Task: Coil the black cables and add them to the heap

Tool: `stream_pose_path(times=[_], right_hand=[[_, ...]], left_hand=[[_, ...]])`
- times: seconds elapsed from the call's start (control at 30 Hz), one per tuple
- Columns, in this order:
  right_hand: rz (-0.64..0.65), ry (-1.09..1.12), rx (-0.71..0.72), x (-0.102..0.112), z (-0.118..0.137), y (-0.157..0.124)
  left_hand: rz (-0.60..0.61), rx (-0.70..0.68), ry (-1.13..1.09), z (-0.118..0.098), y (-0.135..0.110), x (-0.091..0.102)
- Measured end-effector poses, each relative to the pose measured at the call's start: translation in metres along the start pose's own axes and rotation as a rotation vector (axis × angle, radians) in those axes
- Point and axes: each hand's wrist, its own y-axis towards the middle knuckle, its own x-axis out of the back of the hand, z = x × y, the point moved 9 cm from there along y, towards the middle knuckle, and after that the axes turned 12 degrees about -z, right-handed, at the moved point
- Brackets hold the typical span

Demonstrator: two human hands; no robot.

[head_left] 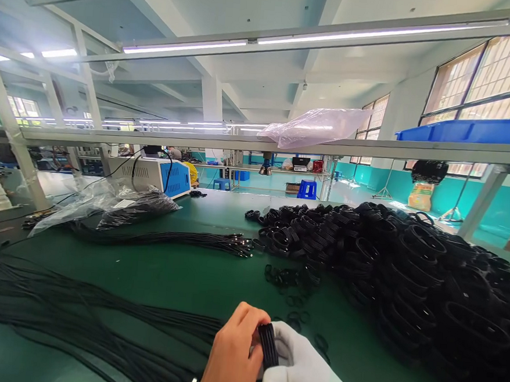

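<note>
Coils [402, 271] heap our surface [162, 272], loose cables [112, 298] lie unwound, and fingers [252, 316] of both hands pinch one bundle [268, 347]

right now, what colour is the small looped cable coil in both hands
The small looped cable coil is black, clearest in the head view.

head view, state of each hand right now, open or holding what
Left hand: closed, holding the coiled black cable.
Right hand, white-gloved: closed, holding the same coil.
</note>
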Motion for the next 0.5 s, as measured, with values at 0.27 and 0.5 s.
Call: stream_pose_path(times=[0.27,0.5], right_hand=[[0.256,0.285,-0.024,-0.022,0.001,-0.008],[0.297,0.392,-0.054,-0.003,0.008,-0.010]], left_hand=[[-0.087,0.002,-0.043,0.004,0.006,-0.001],[0.015,0.193,-0.102,0.015,0.036,0.019]])
